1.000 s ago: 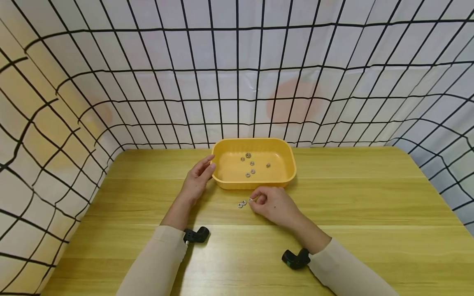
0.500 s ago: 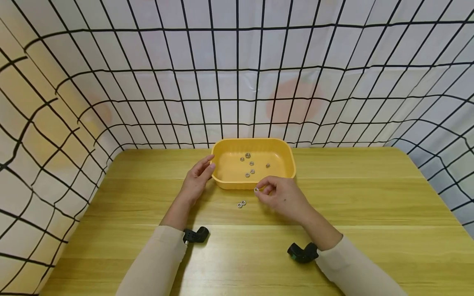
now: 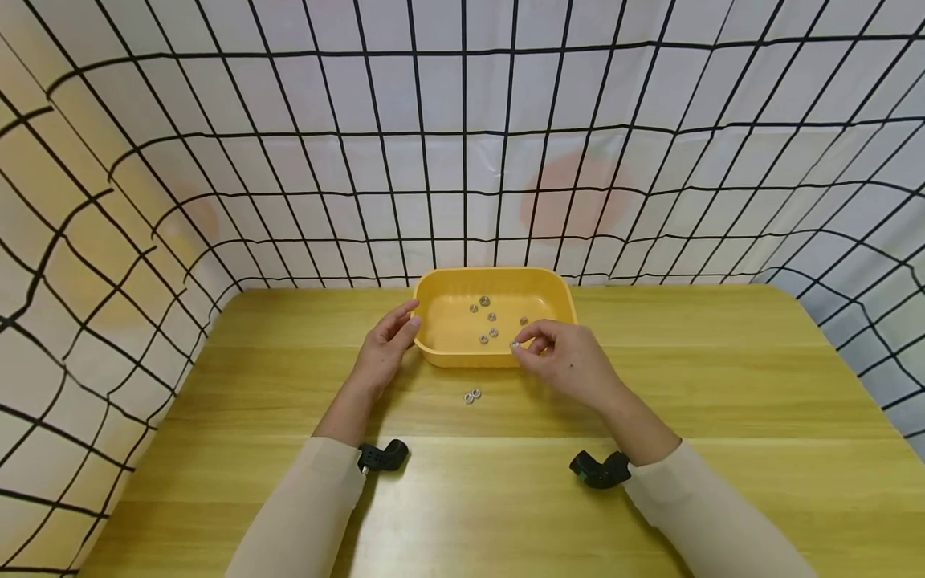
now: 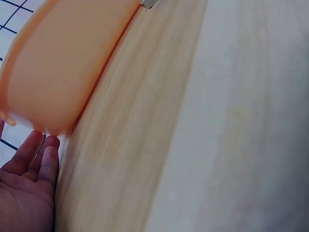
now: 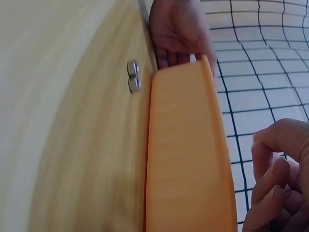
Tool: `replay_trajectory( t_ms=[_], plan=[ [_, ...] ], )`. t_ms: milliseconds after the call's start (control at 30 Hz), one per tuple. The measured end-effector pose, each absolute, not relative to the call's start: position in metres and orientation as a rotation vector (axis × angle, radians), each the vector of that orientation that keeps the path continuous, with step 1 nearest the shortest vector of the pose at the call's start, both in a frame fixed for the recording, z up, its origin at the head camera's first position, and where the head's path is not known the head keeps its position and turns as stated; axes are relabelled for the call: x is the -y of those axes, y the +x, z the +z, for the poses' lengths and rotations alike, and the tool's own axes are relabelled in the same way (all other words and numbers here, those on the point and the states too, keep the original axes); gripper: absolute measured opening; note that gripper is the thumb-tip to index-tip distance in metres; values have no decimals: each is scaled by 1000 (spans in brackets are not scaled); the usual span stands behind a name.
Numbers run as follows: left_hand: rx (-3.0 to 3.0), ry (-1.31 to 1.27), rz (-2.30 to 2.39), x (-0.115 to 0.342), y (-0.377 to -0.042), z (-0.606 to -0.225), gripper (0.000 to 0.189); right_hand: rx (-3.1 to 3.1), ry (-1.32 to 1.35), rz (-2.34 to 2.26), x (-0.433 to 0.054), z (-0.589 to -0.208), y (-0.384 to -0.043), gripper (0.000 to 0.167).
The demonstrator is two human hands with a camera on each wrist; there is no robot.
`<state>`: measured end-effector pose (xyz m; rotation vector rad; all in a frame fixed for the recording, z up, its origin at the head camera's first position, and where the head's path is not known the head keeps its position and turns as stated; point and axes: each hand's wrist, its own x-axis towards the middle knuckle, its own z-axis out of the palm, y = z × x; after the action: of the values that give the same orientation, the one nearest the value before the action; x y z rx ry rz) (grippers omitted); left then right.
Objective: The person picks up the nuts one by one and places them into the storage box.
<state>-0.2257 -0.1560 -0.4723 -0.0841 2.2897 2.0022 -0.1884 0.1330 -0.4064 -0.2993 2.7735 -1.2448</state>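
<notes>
In the head view, my right hand [image 3: 567,361] is over the front right rim of the yellow tray [image 3: 441,353], pinching a small metal nut [image 3: 515,345] between thumb and forefinger. The right wrist view has this hand [image 5: 282,176] above the rim, its other fingers curled in. My left hand [image 3: 383,353] rests at the tray's left end with relaxed fingers. Their tips [image 4: 36,137] meet the end wall in the left wrist view. Several nuts [image 3: 492,317] lie scattered on the tray floor. Two more nuts [image 3: 469,398] sit side by side on the table before the tray.
The wooden table [image 3: 462,498] runs under everything. Behind the tray rises a white sheet with a black grid net [image 3: 462,160], which also encloses both sides. Each wrist carries a black camera mount, such as the right one [image 3: 600,470].
My right hand has lifted one nut off the table and carried it up and away to the tray's front rim. Two nuts stay on the table. The left hand has kept its place.
</notes>
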Motion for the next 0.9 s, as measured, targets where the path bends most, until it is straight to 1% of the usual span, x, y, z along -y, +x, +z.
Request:
replay_trajectory(
  t_ms=[200, 500, 700, 900],
  plan=[
    [-2281, -81, 2011, 155, -227, -471, 46, -2820, -280, -1219, -138, -406, -203, 16],
    [-2259, -93, 2023, 155, -226, -471, 47, -2868, -243, -1168, -136, -406, -223, 16],
    [-2266, -95, 2014, 156, -226, -472, 46, -2867, -258, -1136, -133, -409, -238, 20],
    [-2270, -89, 2011, 156, -228, -474, 46, -2841, -272, -1145, -131, -411, -249, 19]
  ],
)
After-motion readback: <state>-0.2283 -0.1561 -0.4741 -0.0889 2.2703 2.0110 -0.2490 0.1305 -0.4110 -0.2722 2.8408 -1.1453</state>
